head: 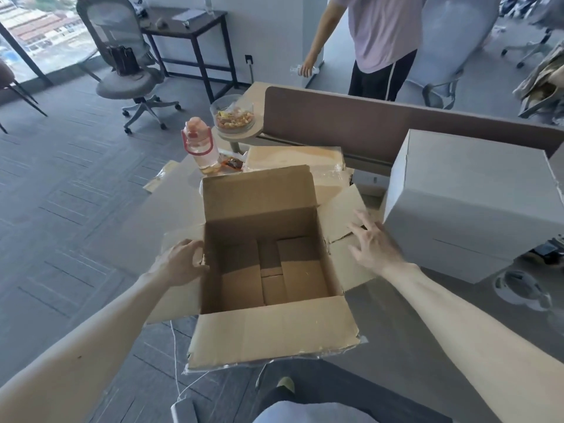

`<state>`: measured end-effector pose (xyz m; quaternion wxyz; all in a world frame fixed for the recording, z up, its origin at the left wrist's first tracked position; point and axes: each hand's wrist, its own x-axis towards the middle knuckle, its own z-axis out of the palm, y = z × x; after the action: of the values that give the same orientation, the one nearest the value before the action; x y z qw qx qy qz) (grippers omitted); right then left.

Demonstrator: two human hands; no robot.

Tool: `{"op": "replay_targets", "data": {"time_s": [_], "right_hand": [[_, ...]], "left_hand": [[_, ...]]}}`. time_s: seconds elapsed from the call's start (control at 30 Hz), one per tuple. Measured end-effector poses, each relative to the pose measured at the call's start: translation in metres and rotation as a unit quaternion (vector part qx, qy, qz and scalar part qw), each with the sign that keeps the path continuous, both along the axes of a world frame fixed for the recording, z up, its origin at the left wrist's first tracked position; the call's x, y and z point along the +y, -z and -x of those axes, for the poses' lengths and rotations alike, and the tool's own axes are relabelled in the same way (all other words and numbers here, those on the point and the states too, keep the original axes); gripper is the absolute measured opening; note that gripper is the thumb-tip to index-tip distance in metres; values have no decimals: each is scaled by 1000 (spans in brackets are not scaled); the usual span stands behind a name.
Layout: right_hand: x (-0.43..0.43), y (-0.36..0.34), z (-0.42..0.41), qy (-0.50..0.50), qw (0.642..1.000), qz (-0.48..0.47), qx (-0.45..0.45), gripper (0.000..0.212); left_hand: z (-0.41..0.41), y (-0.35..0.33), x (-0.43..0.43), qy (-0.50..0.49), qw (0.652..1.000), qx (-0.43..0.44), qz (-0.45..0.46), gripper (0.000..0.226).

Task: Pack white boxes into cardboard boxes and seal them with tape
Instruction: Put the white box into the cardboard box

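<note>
An open cardboard box (268, 328) stands on the desk in front of me, all its flaps spread out and its inside bare. My left hand (183, 262) grips the box's left rim where the left flap folds out. My right hand (374, 242) hovers with fingers spread over the right flap, just left of a large white box (476, 190) that rests closed on the desk at the right.
A pink water bottle (200, 146) and snack packets stand behind the box, with a glass bowl of snacks (234, 116) further back. A brown desk divider (381, 123) runs across. A person stands beyond it. Flattened cardboard (293, 155) lies behind the box.
</note>
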<state>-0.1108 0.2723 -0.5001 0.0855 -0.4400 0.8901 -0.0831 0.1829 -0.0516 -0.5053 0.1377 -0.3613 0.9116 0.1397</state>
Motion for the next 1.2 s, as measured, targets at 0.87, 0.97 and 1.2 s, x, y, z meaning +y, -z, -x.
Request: {"op": "replay_targets", "data": {"time_s": [0.87,0.97,1.2], "right_hand": [[122,-103,118,206,969,100,99,42],[154,-97,153,241,967,26,79,56],[196,-82,213,254,966,-44,-18,78]], "left_hand": [[321,-107,188,256,923,282,-58,54],[365,-100,211,273,935,216,-69,69],[428,-92,252,273,952,132,-47,75]]}}
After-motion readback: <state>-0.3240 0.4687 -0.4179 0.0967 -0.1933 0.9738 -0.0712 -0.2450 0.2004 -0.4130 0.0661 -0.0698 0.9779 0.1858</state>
